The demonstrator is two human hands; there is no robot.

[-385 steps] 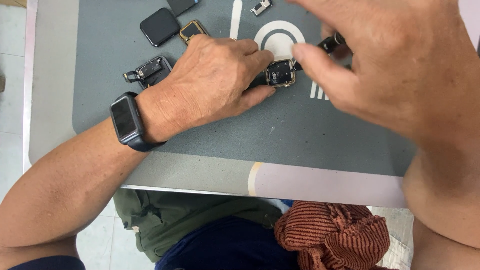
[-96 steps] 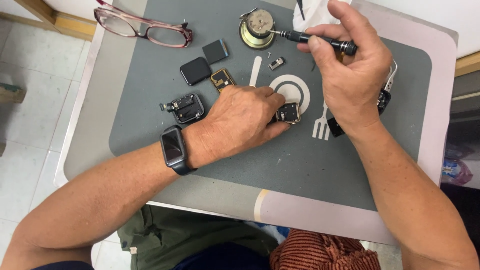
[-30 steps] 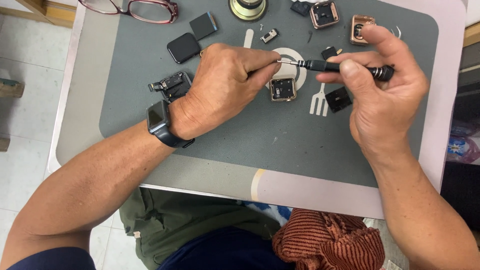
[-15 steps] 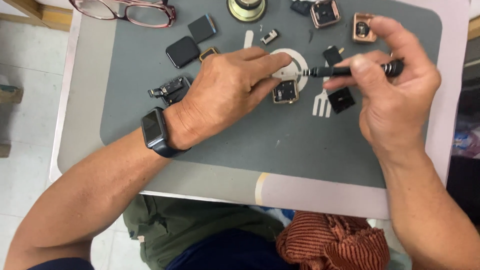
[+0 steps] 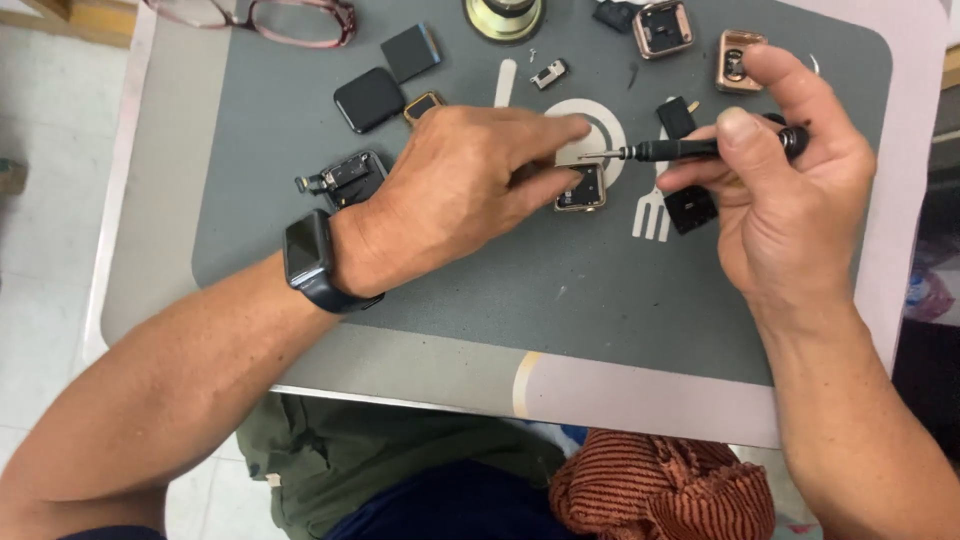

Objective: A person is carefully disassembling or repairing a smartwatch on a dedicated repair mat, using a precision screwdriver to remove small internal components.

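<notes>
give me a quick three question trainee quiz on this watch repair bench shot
1. True or false: the right hand holds a thin black precision screwdriver.
2. What does the left hand steady on the grey work mat? A) red-framed glasses B) small square gold-rimmed watch case C) round brass part
3. Fill in: the left wrist wears a dark square ____.

Key
1. True.
2. B, the small square gold-rimmed watch case; the red-framed glasses and the round brass part lie untouched at the mat's far edge.
3. Smartwatch.
</notes>
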